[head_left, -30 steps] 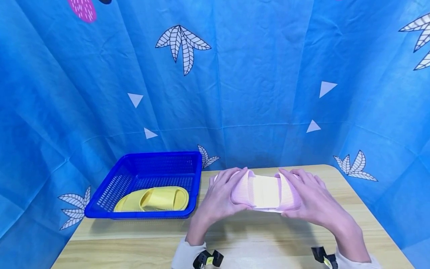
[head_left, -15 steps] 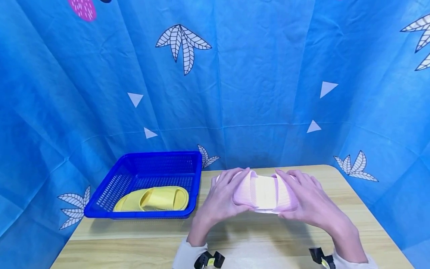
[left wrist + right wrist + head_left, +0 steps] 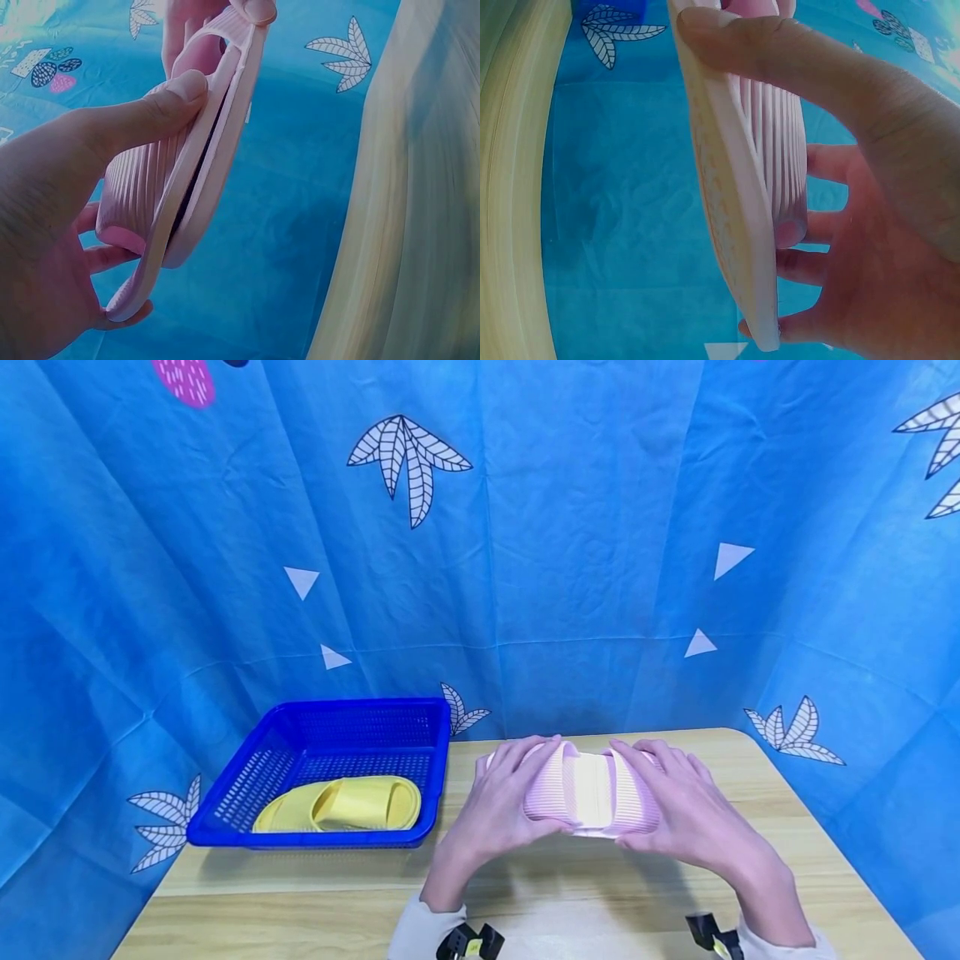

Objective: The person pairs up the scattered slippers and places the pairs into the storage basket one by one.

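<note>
Two pink slippers with ribbed straps are held up above the table, footbeds overlapping between the hands. My left hand (image 3: pixel 498 810) grips the left slipper (image 3: pixel 549 789), thumb on its near edge and fingers over the far side. On the other side, my right hand (image 3: pixel 693 810) grips the right slipper (image 3: pixel 636 795) in the same manner. Seen from the left wrist, the left slipper (image 3: pixel 135 191) lies along the right slipper (image 3: pixel 214 184), a thin dark gap between them. The right wrist view shows the edge of the right slipper (image 3: pixel 739 180) and part of its sole.
A blue perforated basket (image 3: pixel 315 839) stands on the left of the wooden table (image 3: pixel 570 902). One or more yellow slippers (image 3: pixel 352 802) lie in it. Behind the table hangs a blue printed curtain (image 3: pixel 570 568).
My hands have come closer together, the right one moving left and the left one slightly right. The two straps are nearer each other, with less footbed showing between them.
</note>
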A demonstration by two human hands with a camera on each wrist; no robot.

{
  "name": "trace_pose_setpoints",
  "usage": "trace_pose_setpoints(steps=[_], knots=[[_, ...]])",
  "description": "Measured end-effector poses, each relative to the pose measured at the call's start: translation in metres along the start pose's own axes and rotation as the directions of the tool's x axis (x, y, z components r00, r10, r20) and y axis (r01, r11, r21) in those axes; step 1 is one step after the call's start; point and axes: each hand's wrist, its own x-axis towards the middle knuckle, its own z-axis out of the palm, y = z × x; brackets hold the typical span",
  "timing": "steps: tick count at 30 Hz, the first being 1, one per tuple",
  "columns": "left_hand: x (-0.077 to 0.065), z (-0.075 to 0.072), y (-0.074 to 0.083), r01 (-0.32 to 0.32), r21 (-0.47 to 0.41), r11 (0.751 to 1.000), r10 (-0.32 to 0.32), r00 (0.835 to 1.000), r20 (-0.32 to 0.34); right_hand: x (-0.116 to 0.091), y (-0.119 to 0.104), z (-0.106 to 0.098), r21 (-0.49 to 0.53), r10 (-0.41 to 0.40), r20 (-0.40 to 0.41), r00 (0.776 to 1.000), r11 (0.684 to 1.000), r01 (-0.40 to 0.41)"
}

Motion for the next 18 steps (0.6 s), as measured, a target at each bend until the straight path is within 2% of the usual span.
trace_pose_setpoints(steps=[7,18], knots=[[0.0008,0.0003,0.0002,-0.008,-0.013,1.000,0.008,1.000,0.000,0.0001,-0.0009,0.0010,-0.001,-0.007,0.003,1.000,1.000,0.007],[0.0004,-0.0005,0.0033,-0.015,-0.014,1.000,0.016,0.999,0.042,0.0002,-0.0023,0.0021,0.006,-0.009,0.008,1.000,1.000,0.009]])
